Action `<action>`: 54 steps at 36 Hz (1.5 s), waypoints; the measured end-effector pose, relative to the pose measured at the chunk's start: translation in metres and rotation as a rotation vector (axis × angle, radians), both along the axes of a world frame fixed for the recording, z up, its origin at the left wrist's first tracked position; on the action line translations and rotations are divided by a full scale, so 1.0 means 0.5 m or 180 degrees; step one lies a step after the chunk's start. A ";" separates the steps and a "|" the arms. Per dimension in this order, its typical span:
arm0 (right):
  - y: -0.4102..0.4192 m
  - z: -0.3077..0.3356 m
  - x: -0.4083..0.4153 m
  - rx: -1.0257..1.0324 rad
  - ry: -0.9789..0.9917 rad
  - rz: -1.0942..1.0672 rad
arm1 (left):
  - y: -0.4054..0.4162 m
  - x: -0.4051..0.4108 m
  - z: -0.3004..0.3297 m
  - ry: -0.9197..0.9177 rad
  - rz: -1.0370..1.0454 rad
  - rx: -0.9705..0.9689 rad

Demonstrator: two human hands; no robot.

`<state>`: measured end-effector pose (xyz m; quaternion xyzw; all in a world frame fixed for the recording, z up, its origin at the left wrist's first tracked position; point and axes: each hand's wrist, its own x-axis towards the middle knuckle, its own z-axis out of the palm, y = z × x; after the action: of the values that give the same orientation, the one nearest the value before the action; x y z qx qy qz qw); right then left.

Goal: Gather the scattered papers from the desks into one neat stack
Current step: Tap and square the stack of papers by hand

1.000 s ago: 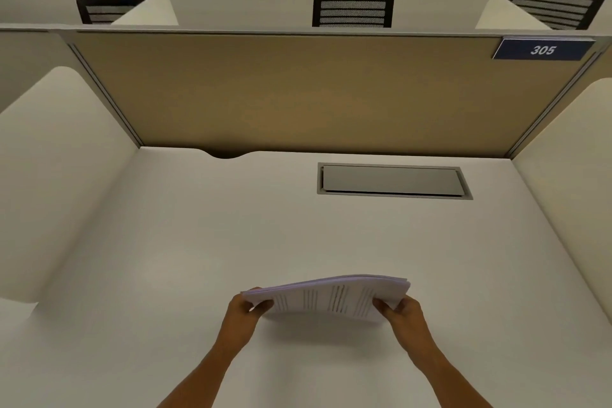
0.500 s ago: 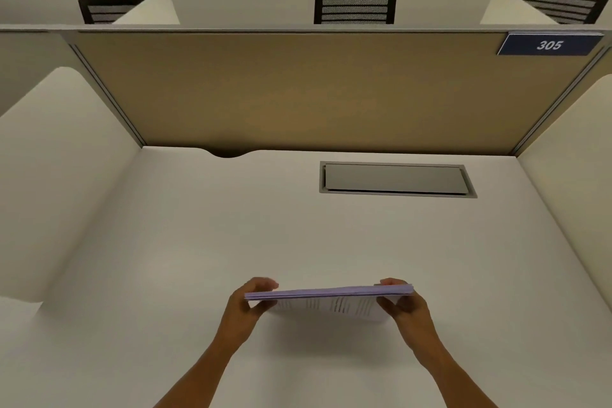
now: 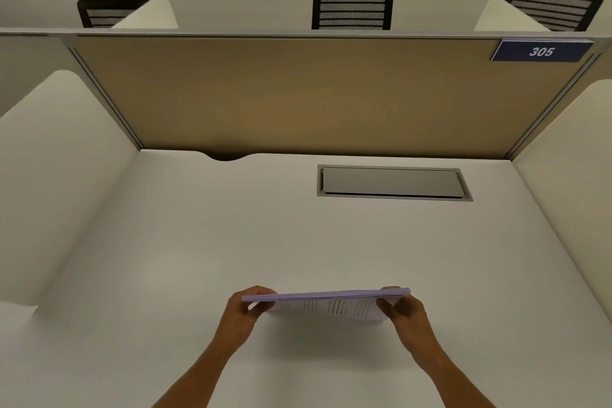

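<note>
The desk (image 3: 231, 242) is one carrel top, closed in by a tan back panel (image 3: 314, 96) and two white side screens (image 3: 59, 156). Set into it near the back edge, right of centre, is one grey hatch (image 3: 392, 182); a single numbered plate (image 3: 541, 51) sits at the panel's top right corner. Three chairs (image 3: 353, 5) show beyond the panel.

One stack (image 3: 326, 303) of printed sheets is held just above the desk near its front edge, roughly level, its far edge looking flush. The left hand (image 3: 243, 318) pinches its left end and the right hand (image 3: 405, 311) its right end, fingers closed on the paper. No loose sheet lies anywhere on this desk.

By the look of it, gathering is finished here and squaring-up is in hand. The next move likely calls for lowering the stack flat without letting sheets slide.
</note>
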<state>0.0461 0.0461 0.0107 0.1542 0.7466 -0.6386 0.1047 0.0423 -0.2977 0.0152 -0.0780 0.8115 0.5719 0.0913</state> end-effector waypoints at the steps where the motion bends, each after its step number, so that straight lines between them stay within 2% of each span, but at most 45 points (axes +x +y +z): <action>1: 0.000 0.001 -0.001 0.0027 0.0004 -0.0001 | 0.000 0.000 0.000 -0.0005 0.0011 -0.0006; 15: 0.002 0.001 0.001 0.0123 -0.0138 0.0020 | 0.002 0.001 0.006 -0.0107 0.0137 -0.0010; 25: 0.011 0.020 -0.020 -0.0002 -0.0057 -0.0093 | 0.009 -0.047 0.088 -0.0004 0.0141 -0.0274; 32: 0.023 0.035 -0.033 -0.0425 0.0161 -0.0190 | 0.011 -0.078 0.155 0.0034 -0.0029 -0.0180; 39: 0.027 0.037 -0.021 -0.0964 -0.0075 -0.0054 | 0.025 -0.079 0.176 0.0100 0.0126 -0.0033; 43: 0.024 0.039 -0.012 -0.0817 -0.0189 0.0126 | 0.032 -0.072 0.179 0.0081 0.0425 0.0366; 47: 0.025 0.064 -0.022 -0.0373 -0.0038 0.0052 | 0.035 -0.063 0.177 0.0025 0.0720 0.0797; 50: 0.029 0.113 -0.043 0.0010 0.0181 0.0106 | 0.031 -0.058 0.166 -0.0015 0.0775 0.0860; 54: 0.034 0.183 -0.075 0.0761 0.0491 0.0613 | 0.027 -0.052 0.157 -0.0129 0.1163 0.0852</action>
<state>0.0085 0.0629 0.1023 0.0438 0.8345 -0.5421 0.0887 0.0163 -0.2843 0.0937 -0.2224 0.6988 0.6798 0.0120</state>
